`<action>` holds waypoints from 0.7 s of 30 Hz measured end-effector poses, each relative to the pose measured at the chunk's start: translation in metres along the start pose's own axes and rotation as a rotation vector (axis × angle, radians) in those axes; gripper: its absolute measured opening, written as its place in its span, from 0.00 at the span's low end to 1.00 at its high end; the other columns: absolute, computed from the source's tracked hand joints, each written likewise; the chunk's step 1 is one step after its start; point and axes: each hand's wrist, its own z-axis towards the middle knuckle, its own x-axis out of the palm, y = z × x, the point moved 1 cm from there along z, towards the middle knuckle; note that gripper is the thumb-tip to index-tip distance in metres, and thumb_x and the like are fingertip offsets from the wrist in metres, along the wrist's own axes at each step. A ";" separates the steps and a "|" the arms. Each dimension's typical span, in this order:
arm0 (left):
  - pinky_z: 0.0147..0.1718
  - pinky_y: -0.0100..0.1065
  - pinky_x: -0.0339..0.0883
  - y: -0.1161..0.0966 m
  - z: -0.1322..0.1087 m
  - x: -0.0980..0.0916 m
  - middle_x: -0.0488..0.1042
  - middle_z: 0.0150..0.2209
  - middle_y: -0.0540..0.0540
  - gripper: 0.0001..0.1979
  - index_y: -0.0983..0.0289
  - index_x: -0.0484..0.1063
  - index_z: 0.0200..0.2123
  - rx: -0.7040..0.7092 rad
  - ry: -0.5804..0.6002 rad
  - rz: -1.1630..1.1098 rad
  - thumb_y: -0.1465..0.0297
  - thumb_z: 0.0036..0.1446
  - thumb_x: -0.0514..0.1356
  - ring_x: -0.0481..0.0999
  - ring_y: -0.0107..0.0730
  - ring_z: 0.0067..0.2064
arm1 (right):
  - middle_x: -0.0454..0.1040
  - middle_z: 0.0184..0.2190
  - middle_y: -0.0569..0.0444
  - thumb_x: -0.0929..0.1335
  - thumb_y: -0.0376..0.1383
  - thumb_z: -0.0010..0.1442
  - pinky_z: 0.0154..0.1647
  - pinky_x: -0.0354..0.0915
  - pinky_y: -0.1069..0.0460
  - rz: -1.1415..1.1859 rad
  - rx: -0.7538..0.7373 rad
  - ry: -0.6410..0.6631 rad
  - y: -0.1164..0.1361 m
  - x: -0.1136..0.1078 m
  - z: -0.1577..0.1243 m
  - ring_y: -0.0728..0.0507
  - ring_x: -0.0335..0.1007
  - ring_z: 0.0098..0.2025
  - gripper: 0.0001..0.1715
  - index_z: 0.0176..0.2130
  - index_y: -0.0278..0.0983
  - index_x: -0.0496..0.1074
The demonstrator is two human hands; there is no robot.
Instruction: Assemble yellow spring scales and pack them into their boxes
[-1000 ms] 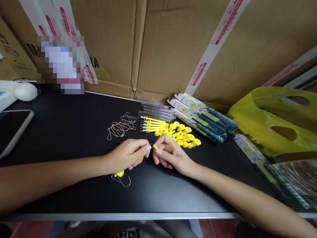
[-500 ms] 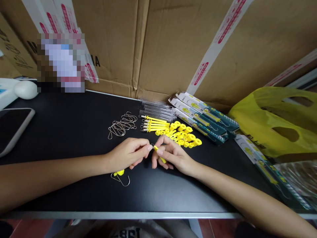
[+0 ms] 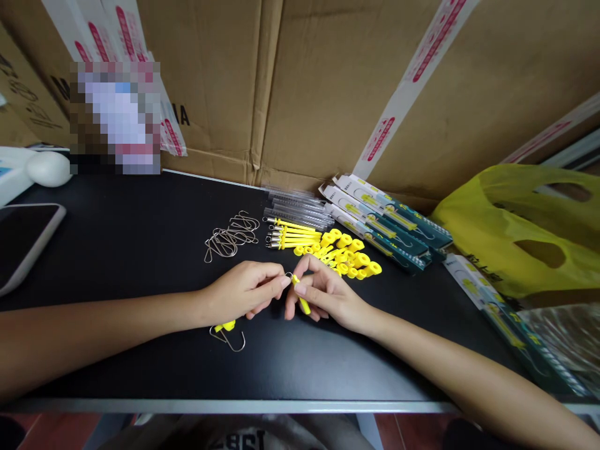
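My left hand [image 3: 250, 289] is closed in a pinch on a small metal ring [image 3: 289, 275]. Between the thumb and fingers of my right hand [image 3: 330, 292] is a small yellow plastic piece [image 3: 304, 305], tilted, its upper end close to the ring. Whether ring and piece are joined, I cannot tell. Beyond my hands lie bent wire hooks [image 3: 225, 242], yellow rods [image 3: 297, 240] with metal springs at their ends, and loose yellow plastic caps [image 3: 359, 260]. Partly hidden below my left wrist are another yellow part [image 3: 228, 325] and a wire S-hook [image 3: 241, 344].
Clear plastic tubes [image 3: 300, 212] lie behind the rods. Printed boxes [image 3: 389, 225] and a yellow plastic bag [image 3: 492, 219] are on the right. A phone [image 3: 28, 244] lies at the left. Large cardboard boxes [image 3: 319, 87] stand behind the black table [image 3: 154, 369].
The yellow piece in my right hand has turned slightly, its lower end shifting left and down. Both hands stay in nearly the same place.
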 end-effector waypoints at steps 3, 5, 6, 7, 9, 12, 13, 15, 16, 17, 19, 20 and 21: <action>0.16 0.23 0.55 0.000 0.000 0.000 0.60 0.15 0.42 0.17 0.64 0.61 0.26 -0.001 0.004 0.006 0.61 0.64 0.49 0.60 0.19 0.16 | 0.78 0.26 0.56 0.65 0.44 0.62 0.13 0.51 0.61 -0.013 0.009 -0.001 0.000 0.000 0.000 0.56 0.57 0.14 0.16 0.37 0.39 0.55; 0.16 0.23 0.55 0.000 0.000 0.000 0.60 0.15 0.42 0.16 0.64 0.62 0.26 0.000 0.005 0.008 0.61 0.64 0.49 0.60 0.19 0.16 | 0.78 0.26 0.56 0.65 0.44 0.62 0.14 0.51 0.61 -0.022 0.010 0.003 0.001 0.001 -0.001 0.56 0.57 0.15 0.15 0.37 0.39 0.55; 0.16 0.22 0.56 0.000 -0.001 0.000 0.60 0.15 0.42 0.16 0.64 0.62 0.26 0.000 0.007 0.009 0.61 0.64 0.49 0.60 0.19 0.16 | 0.78 0.26 0.56 0.65 0.44 0.62 0.14 0.51 0.61 -0.025 0.008 0.007 0.001 0.001 -0.001 0.56 0.57 0.15 0.15 0.37 0.39 0.55; 0.16 0.22 0.56 0.000 -0.001 0.000 0.60 0.15 0.42 0.16 0.64 0.62 0.27 -0.001 0.009 0.013 0.61 0.64 0.49 0.60 0.19 0.16 | 0.78 0.26 0.56 0.65 0.44 0.62 0.14 0.51 0.61 -0.027 0.005 0.012 0.001 0.000 -0.001 0.56 0.57 0.15 0.15 0.37 0.39 0.55; 0.16 0.22 0.56 -0.001 0.000 0.000 0.61 0.15 0.42 0.16 0.64 0.62 0.27 -0.004 0.009 0.025 0.60 0.64 0.49 0.61 0.19 0.16 | 0.78 0.26 0.57 0.65 0.44 0.63 0.14 0.51 0.61 -0.027 -0.006 0.024 0.000 0.000 -0.001 0.56 0.56 0.15 0.15 0.36 0.39 0.54; 0.17 0.22 0.56 -0.001 0.000 0.000 0.61 0.15 0.43 0.16 0.64 0.63 0.28 -0.008 0.002 0.057 0.60 0.64 0.49 0.61 0.19 0.16 | 0.76 0.24 0.58 0.65 0.43 0.63 0.15 0.49 0.60 -0.030 -0.023 0.032 -0.002 -0.001 -0.001 0.56 0.52 0.15 0.14 0.36 0.39 0.54; 0.17 0.22 0.56 -0.001 0.000 0.000 0.61 0.15 0.43 0.16 0.64 0.63 0.28 -0.008 -0.001 0.067 0.60 0.64 0.48 0.61 0.20 0.16 | 0.76 0.23 0.59 0.65 0.43 0.63 0.15 0.48 0.60 -0.033 -0.024 0.033 -0.002 -0.001 -0.001 0.56 0.52 0.15 0.14 0.37 0.39 0.55; 0.18 0.23 0.57 0.000 0.000 0.000 0.62 0.15 0.43 0.16 0.64 0.64 0.29 -0.004 -0.001 0.078 0.60 0.64 0.47 0.62 0.20 0.16 | 0.73 0.21 0.60 0.65 0.43 0.63 0.17 0.48 0.60 -0.036 -0.025 0.031 -0.003 -0.002 -0.001 0.56 0.53 0.16 0.14 0.37 0.39 0.55; 0.18 0.23 0.58 0.001 0.000 0.000 0.62 0.16 0.43 0.17 0.64 0.64 0.29 -0.004 0.002 0.076 0.60 0.64 0.47 0.62 0.20 0.16 | 0.72 0.21 0.61 0.66 0.43 0.62 0.18 0.49 0.60 -0.035 -0.028 0.029 -0.004 -0.002 -0.001 0.55 0.54 0.17 0.14 0.37 0.39 0.55; 0.18 0.23 0.58 0.002 0.000 0.000 0.62 0.16 0.43 0.17 0.64 0.63 0.30 -0.004 0.005 0.070 0.59 0.64 0.47 0.62 0.20 0.16 | 0.71 0.20 0.61 0.66 0.42 0.62 0.19 0.49 0.60 -0.033 -0.035 0.030 -0.004 -0.002 -0.001 0.55 0.56 0.18 0.15 0.36 0.39 0.55; 0.18 0.23 0.59 0.004 0.000 0.000 0.62 0.17 0.43 0.17 0.63 0.62 0.30 0.000 0.012 0.051 0.59 0.65 0.46 0.62 0.21 0.17 | 0.70 0.20 0.62 0.66 0.42 0.62 0.20 0.52 0.59 -0.026 -0.057 0.031 -0.004 -0.001 -0.001 0.55 0.59 0.19 0.15 0.36 0.39 0.55; 0.18 0.23 0.59 0.005 0.000 0.000 0.62 0.17 0.43 0.17 0.63 0.62 0.30 0.002 0.018 0.043 0.59 0.65 0.45 0.62 0.21 0.17 | 0.69 0.21 0.62 0.67 0.41 0.62 0.22 0.53 0.59 -0.024 -0.067 0.033 -0.004 -0.001 -0.001 0.54 0.60 0.20 0.15 0.36 0.38 0.55; 0.18 0.23 0.60 0.005 0.000 0.000 0.62 0.17 0.44 0.17 0.63 0.62 0.30 0.006 0.026 0.039 0.59 0.65 0.45 0.62 0.21 0.17 | 0.69 0.23 0.61 0.67 0.41 0.62 0.23 0.55 0.58 -0.022 -0.076 0.034 -0.004 0.000 -0.001 0.54 0.61 0.21 0.15 0.36 0.38 0.55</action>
